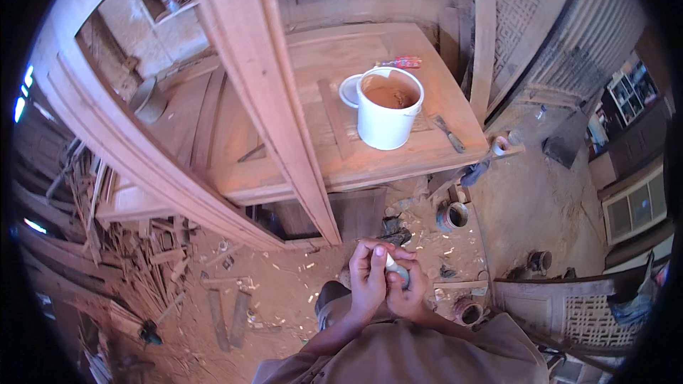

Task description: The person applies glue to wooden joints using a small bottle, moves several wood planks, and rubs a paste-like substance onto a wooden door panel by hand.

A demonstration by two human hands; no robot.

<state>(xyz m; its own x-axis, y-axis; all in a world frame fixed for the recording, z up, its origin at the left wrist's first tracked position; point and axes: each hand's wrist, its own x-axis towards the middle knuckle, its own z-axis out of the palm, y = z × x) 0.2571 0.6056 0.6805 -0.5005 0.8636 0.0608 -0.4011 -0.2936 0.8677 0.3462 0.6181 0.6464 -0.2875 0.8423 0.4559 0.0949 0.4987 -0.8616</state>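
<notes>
As I look down from afar, the left hand [366, 274] and right hand [409, 290] sit together just in front of the brown shirt [427, 355], closed around a small bottle [400, 275]. I judge it light and fairly firm, perhaps slippery if dusty; I'd hold it by the body, off the tip. It looks slim and grey-green, with a white end [390, 261]. Beyond, a white bucket [386, 128] of brown stuff [391, 96] stands on a table [448, 92].
</notes>
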